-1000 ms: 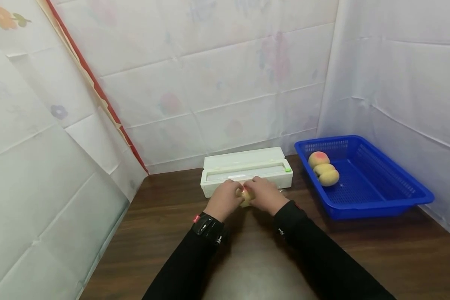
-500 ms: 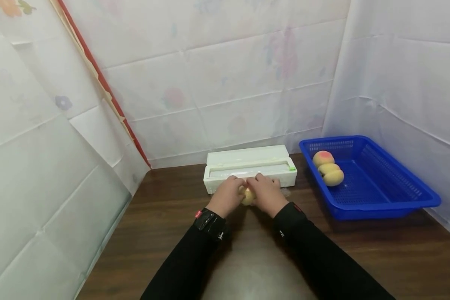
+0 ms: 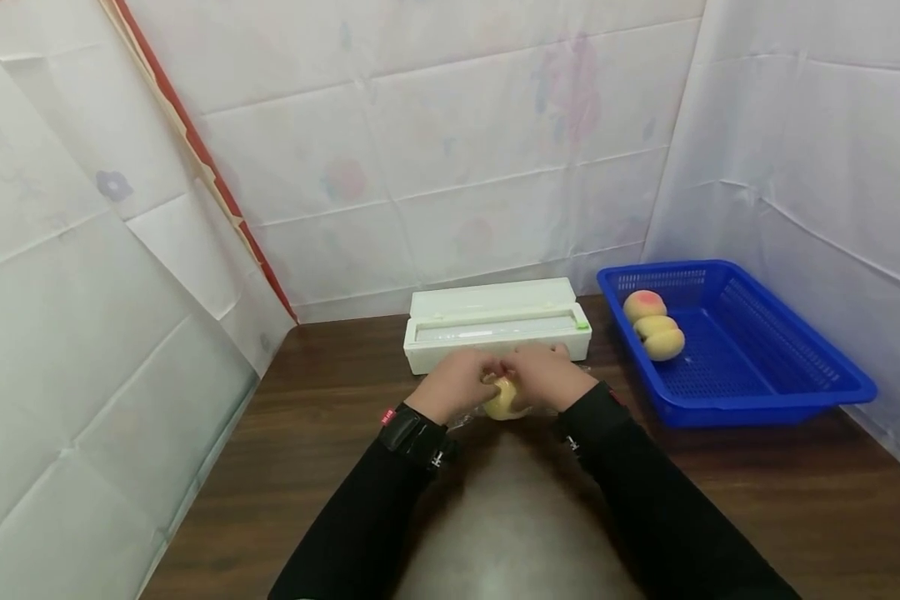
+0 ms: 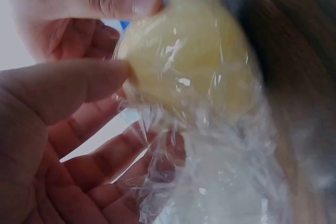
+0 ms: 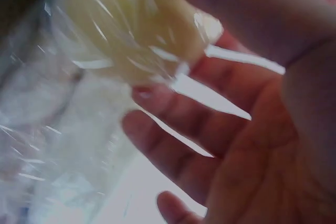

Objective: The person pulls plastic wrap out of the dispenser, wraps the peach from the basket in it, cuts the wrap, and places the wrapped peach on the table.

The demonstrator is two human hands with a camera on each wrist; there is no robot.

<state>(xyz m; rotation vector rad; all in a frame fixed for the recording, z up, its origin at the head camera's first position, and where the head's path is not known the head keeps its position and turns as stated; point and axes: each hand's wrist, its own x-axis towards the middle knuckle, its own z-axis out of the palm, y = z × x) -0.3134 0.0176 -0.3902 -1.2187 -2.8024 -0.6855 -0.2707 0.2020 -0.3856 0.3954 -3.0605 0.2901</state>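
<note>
A pale yellow peach (image 3: 504, 402) is between the two hands, low over the table in front of a white box. Clear cling film (image 4: 210, 145) covers the peach, and loose crinkled film hangs off it. The left hand (image 3: 457, 385) holds it from the left, its thumb tip at the fruit's edge and its other fingers spread behind the film in the left wrist view. From the right, the right hand (image 3: 551, 379) grips the peach with its thumb across the top and fingers beneath, as the right wrist view shows.
The white cling film box (image 3: 420, 357) stands behind the hands with its lid up and a green slider at its right end. To the right, a blue plastic basket (image 3: 765, 402) holds several peaches (image 3: 663, 343). White sheeting (image 3: 450, 167) hangs behind the dark wooden table (image 3: 307, 500).
The hands and peach have come slightly away from the box, toward the person. More of the peach now shows, and loose film sticks out beside it. The head view has shifted a little.
</note>
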